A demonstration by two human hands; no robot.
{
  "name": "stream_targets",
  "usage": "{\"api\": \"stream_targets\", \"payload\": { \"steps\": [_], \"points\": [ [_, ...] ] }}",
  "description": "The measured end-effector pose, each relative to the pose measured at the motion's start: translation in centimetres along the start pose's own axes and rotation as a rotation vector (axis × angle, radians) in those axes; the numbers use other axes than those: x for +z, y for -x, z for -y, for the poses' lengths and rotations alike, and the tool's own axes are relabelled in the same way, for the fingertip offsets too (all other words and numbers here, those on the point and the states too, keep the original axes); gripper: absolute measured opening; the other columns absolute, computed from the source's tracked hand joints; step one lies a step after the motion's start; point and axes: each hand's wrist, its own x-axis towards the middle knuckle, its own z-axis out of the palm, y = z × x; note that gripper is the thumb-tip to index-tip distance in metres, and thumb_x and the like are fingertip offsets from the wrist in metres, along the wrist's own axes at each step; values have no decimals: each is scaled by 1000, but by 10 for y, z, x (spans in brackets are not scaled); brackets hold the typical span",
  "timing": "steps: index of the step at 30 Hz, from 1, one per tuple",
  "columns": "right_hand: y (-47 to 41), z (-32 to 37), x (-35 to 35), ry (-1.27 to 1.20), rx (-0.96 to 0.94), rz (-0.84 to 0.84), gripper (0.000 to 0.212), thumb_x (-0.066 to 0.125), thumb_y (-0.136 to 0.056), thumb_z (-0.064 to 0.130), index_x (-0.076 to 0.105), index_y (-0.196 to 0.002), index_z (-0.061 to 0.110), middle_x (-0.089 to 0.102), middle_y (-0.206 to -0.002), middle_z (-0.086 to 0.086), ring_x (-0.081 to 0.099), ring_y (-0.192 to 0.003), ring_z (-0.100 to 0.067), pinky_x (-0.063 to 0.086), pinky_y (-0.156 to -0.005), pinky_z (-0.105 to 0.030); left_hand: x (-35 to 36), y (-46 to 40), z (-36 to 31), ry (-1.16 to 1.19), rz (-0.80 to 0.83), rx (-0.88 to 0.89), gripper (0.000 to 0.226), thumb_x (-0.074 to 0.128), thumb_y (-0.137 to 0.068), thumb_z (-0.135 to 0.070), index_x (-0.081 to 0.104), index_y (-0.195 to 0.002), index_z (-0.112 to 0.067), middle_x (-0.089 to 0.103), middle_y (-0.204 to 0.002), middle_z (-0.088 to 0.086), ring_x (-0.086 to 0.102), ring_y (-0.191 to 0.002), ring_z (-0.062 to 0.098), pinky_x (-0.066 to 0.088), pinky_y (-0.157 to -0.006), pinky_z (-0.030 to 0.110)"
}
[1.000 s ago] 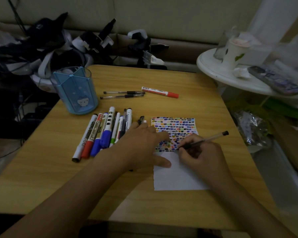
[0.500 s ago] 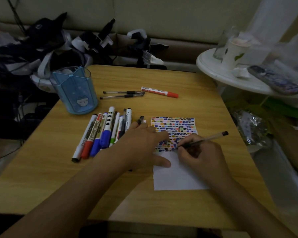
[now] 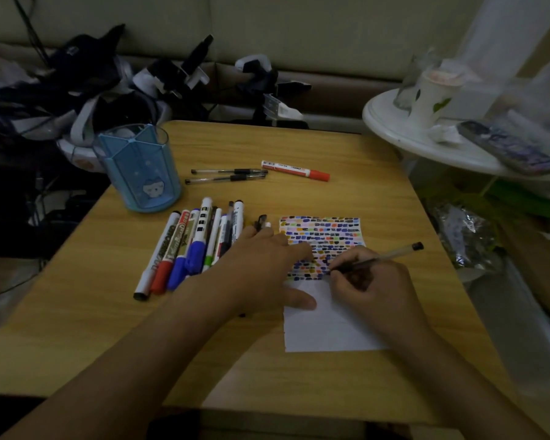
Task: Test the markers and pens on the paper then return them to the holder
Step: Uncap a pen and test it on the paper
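Observation:
A white paper (image 3: 327, 331) lies on the wooden table (image 3: 108, 328), its upper half covered with small coloured marks. My right hand (image 3: 375, 287) grips a clear black-capped pen (image 3: 391, 253), tip on the paper at the lowest row of marks. My left hand (image 3: 267, 265) lies flat, fingers pressing on the paper's left edge. Several markers and pens (image 3: 191, 246) lie side by side left of that hand. The blue pen holder (image 3: 138, 169) stands at the table's far left. Two black pens (image 3: 229, 174) and a red-capped marker (image 3: 296, 170) lie behind.
A round white side table (image 3: 404, 131) at the right carries a paper cup (image 3: 432, 96) and a remote control (image 3: 508, 147). Dark clutter of straps and devices (image 3: 86, 77) lies behind the table against the sofa. A foil bag (image 3: 464, 236) lies right of the table.
Almost nothing differs; the pen tip stays at the lowest row of marks and my left hand keeps pressing on the paper.

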Motion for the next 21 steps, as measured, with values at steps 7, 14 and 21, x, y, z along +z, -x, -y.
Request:
{"api": "stream_targets", "payload": {
  "steps": [7,14,21],
  "points": [
    [1,1,-1,-72,18,3,19,73,-86,13,71,-87,32,72,-78,15,67,-74,0,54,-64,-21,0,2,0,1,-6,-4,76,50,-81,-78,34,-144,-40,53,-132,0,41,-126,23,26,-109,44],
    [-3,1,-9,-192,30,13,20,71,-89,11,71,-92,31,71,-85,15,68,-80,-5,56,-69,-25,-2,1,-2,10,34,-12,77,53,-81,-76,32,-146,-40,52,-136,-1,40,-130,22,27,-111,45],
    [-4,7,-13,-350,94,5,18,59,-96,8,70,-93,22,71,-78,8,64,-69,-6,50,-60,-22,-4,0,-2,19,38,-26,90,55,-79,-77,24,-153,-36,47,-146,-1,37,-135,21,26,-112,42]
  ]
}}
